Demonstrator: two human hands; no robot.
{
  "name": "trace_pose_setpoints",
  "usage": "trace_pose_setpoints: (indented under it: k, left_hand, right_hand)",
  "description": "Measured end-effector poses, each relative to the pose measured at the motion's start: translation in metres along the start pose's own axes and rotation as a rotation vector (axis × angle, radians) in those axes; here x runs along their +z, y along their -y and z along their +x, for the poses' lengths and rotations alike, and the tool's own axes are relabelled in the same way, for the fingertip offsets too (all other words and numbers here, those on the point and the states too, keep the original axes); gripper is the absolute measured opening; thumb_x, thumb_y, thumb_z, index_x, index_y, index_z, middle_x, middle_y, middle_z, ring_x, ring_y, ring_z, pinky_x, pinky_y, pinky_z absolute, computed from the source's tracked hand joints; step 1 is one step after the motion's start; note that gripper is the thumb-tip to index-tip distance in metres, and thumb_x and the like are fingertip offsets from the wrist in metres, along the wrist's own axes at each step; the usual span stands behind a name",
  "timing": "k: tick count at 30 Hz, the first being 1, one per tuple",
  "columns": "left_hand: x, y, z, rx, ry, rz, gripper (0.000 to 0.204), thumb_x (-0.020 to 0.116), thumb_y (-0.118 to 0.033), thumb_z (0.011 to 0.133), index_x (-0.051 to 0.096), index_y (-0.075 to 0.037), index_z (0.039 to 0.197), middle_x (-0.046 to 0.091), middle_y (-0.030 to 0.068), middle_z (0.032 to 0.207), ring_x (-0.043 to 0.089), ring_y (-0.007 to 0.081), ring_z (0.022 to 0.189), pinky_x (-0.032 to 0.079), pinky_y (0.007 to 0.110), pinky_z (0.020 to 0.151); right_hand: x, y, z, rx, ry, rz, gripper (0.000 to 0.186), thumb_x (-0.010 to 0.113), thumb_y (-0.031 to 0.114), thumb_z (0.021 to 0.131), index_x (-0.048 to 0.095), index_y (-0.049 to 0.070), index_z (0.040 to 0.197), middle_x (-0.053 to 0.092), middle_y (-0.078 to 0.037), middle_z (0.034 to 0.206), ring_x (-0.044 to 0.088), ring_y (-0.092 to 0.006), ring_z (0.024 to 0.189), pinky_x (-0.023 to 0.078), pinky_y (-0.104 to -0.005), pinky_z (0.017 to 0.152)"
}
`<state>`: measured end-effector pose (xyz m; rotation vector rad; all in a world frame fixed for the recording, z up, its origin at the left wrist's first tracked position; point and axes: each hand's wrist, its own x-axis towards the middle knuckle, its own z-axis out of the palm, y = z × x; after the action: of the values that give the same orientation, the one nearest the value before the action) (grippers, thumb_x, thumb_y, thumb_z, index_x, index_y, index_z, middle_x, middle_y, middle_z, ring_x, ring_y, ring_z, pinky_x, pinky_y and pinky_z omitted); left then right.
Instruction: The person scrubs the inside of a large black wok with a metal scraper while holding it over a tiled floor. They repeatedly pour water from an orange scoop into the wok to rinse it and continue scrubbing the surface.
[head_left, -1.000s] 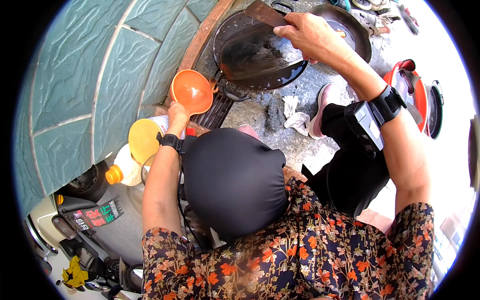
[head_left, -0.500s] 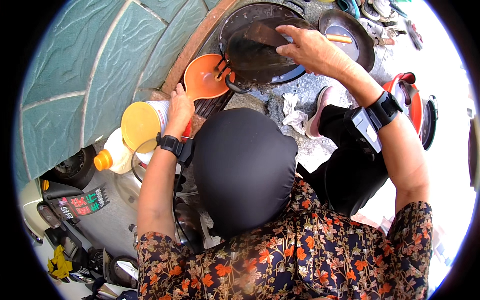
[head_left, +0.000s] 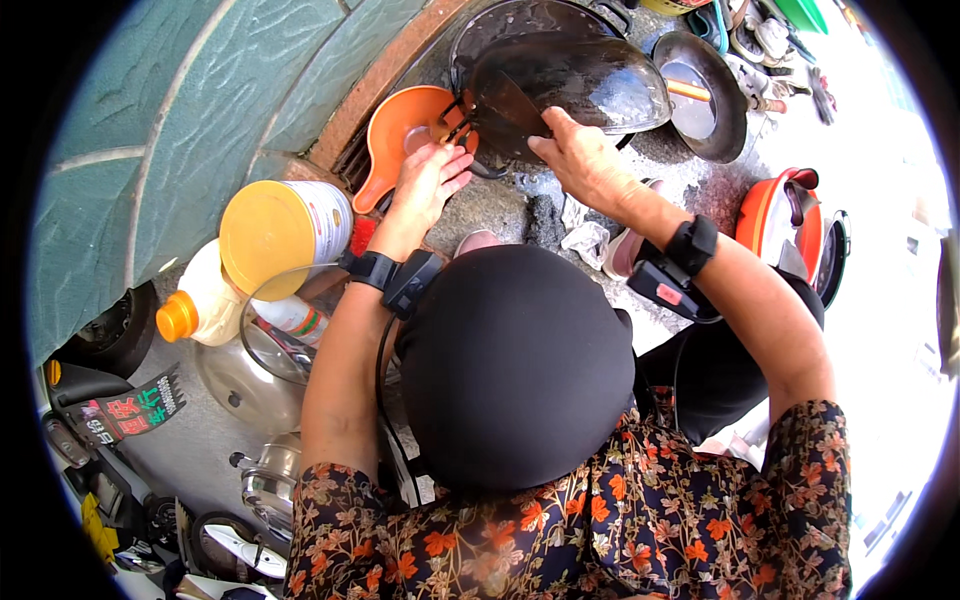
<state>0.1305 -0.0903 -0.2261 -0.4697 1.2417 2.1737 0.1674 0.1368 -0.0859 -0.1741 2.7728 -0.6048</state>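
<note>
My right hand (head_left: pixel 585 160) grips a wide, flat dark blade (head_left: pixel 512 112), laid against a blackened wok (head_left: pixel 610 85). The wok is tilted over a larger black pan (head_left: pixel 510 20). My left hand (head_left: pixel 430 180), fingers stretched out, is beside the wok's dark handle (head_left: pixel 458 118); whether it touches the handle I cannot tell. Under and beside these fingers is an orange plastic ladle (head_left: pixel 385 130), its handle toward me, with some liquid in its bowl.
To the right stand a smaller dark pan (head_left: pixel 725 120) with an orange stick (head_left: pixel 688 90) and a red basin (head_left: pixel 760 215). A yellow-lidded tub (head_left: pixel 265 235), a white jug (head_left: pixel 215 300) and a glass lid (head_left: pixel 265 350) are at left. Green tiled wall (head_left: pixel 100 210) rises there.
My left hand has let go of the orange ladle's handle and moved right, toward the wok's handle. The wok has shifted and tilted, showing more of its surface. My right hand has come lower.
</note>
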Motion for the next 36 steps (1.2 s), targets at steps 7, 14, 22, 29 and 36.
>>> trace_pose_setpoints:
  k: [7,14,22,29,36]
  left_hand:
    - [0.010,-0.003,0.013,-0.054,-0.031,-0.233,0.027,0.058,-0.019,0.104,0.054,0.002,0.120,0.065,0.0183,0.118,0.066,0.0294,0.111,0.056,0.042,0.095]
    - [0.005,0.001,0.014,-0.033,-0.024,-0.217,0.023,0.057,-0.018,0.104,0.055,0.002,0.117,0.066,0.0167,0.113,0.067,0.0279,0.106,0.057,0.041,0.093]
    - [0.011,-0.003,0.011,-0.049,-0.053,-0.175,0.020,0.055,-0.017,0.105,0.056,0.001,0.114,0.067,0.0162,0.110,0.068,0.0271,0.104,0.058,0.039,0.091]
    - [0.013,-0.004,0.010,-0.055,-0.051,-0.123,0.020,0.056,-0.018,0.105,0.056,-0.001,0.114,0.067,0.0170,0.111,0.069,0.0278,0.106,0.058,0.039,0.090]
    - [0.025,-0.017,-0.005,-0.027,-0.115,0.057,0.039,0.056,-0.019,0.105,0.044,-0.002,0.137,0.065,0.0166,0.119,0.069,0.0261,0.107,0.056,0.039,0.091]
  right_hand:
    - [0.053,0.022,0.017,0.075,-0.154,-0.070,0.024,0.059,0.018,0.096,0.052,0.000,0.108,0.070,-0.026,0.090,0.070,-0.0456,0.086,0.057,-0.0522,0.076]
    - [0.066,0.026,0.021,0.052,-0.150,-0.112,0.019,0.056,0.017,0.096,0.055,0.000,0.105,0.070,-0.025,0.090,0.071,-0.0435,0.080,0.058,-0.0510,0.071]
    - [0.050,0.034,0.023,0.061,-0.165,-0.120,0.017,0.057,0.014,0.095,0.057,-0.001,0.103,0.071,-0.023,0.090,0.072,-0.0421,0.081,0.059,-0.0487,0.071]
    - [0.047,0.051,-0.002,0.046,-0.058,-0.191,0.021,0.054,0.008,0.092,0.057,0.000,0.111,0.069,-0.024,0.101,0.072,-0.0419,0.084,0.058,-0.0490,0.074]
    - [0.048,0.028,-0.011,0.032,-0.052,-0.074,0.044,0.058,0.006,0.089,0.055,-0.001,0.132,0.067,-0.027,0.109,0.070,-0.0415,0.095,0.058,-0.0457,0.082]
